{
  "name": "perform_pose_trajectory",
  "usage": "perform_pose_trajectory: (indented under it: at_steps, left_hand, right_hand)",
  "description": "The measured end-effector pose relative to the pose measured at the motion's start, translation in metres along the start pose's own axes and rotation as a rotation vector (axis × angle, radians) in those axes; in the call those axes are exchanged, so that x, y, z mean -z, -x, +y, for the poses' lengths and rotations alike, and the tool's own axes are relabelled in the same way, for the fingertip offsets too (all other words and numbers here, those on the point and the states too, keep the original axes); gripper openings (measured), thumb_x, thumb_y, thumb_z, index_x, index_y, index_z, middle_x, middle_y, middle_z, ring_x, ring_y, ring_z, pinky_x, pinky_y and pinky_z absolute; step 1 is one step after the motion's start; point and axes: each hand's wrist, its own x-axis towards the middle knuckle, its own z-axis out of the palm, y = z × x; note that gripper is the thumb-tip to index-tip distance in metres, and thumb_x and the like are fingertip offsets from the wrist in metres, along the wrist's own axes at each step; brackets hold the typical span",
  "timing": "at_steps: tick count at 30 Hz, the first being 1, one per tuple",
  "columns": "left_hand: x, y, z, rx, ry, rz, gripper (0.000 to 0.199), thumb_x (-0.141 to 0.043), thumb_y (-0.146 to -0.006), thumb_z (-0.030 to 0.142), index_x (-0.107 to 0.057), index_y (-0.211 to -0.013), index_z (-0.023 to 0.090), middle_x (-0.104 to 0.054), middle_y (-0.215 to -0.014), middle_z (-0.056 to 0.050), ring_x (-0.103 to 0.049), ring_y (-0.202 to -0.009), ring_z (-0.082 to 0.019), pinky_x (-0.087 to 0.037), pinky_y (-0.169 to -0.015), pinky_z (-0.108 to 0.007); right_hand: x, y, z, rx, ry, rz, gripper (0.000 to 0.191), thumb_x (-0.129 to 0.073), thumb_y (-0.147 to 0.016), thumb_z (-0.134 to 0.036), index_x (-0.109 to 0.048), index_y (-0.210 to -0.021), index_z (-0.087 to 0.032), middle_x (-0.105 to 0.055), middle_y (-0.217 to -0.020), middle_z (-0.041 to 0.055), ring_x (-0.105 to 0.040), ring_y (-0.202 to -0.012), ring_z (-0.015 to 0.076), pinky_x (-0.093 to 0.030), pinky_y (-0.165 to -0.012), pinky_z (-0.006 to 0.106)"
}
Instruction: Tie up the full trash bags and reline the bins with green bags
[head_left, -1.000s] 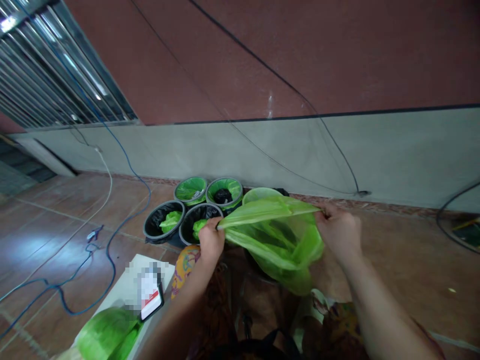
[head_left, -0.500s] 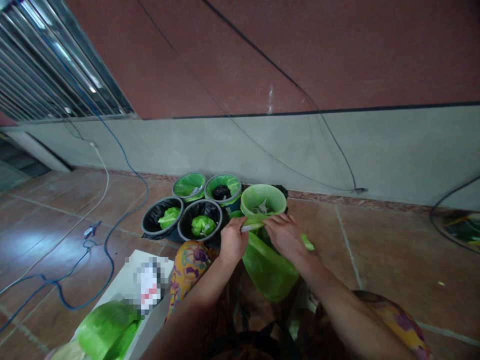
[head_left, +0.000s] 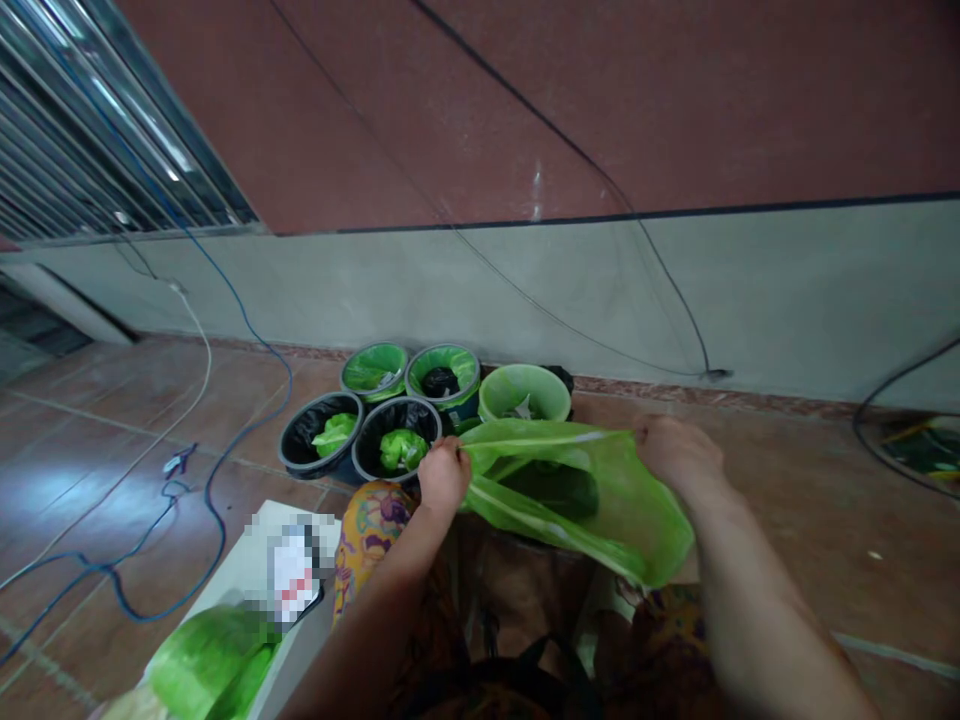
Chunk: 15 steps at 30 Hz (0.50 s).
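Between my hands a green plastic bag (head_left: 645,510) is stretched wide, its mouth gaping toward me. My left hand (head_left: 444,475) is closed on the left end of the bag's rim. The far right end of the rim is gripped by my right hand (head_left: 681,455), slightly blurred. Just beyond the bag stands a pale green bin (head_left: 551,382) with scraps inside. A dark bin with a black liner (head_left: 369,462) is close to my left hand and holds a crumpled green bag (head_left: 403,450).
More lined bins (head_left: 289,462) stand grouped by the wall. At lower left, a white surface (head_left: 259,530) carries green plastic bags (head_left: 214,655) and a blurred-out item. Blue cable (head_left: 225,490) trails over the tiled floor; a black cable (head_left: 859,425) curves at right.
My hands were close together on the bunched bag. The right hand has moved well to the right and the left slightly left, spreading the bag's mouth apart.
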Motion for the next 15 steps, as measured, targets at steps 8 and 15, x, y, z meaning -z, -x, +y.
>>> perform_pose_trajectory:
  at_steps: [8,15]
  left_hand:
    - [0.000,0.006,0.022,-0.135,0.217,0.017,0.020,-0.050,-0.085,0.013,-0.063,-0.099,0.017,-0.070,-0.096,-0.007,-0.066,-0.086,-0.018,-0.048,-0.082,-0.028]
    - [-0.004,0.020,0.041,-0.343,0.356,0.074,0.020,-0.048,-0.085,0.009,-0.061,-0.097,0.018,-0.065,-0.095,-0.006,-0.062,-0.092,-0.018,-0.049,-0.087,-0.030]
  right_hand:
    - [-0.034,0.023,-0.041,0.512,-0.126,0.024,0.076,-0.071,-0.070,-0.027,-0.043,-0.141,-0.016,-0.051,-0.139,0.0142,-0.050,-0.124,0.0292,-0.043,-0.099,0.041]
    - [-0.048,0.044,-0.088,0.609,-0.157,0.030,0.028,-0.046,-0.085,-0.014,-0.070,-0.100,-0.017,-0.070,-0.102,0.0094,-0.064,-0.098,0.0200,-0.046,-0.088,0.029]
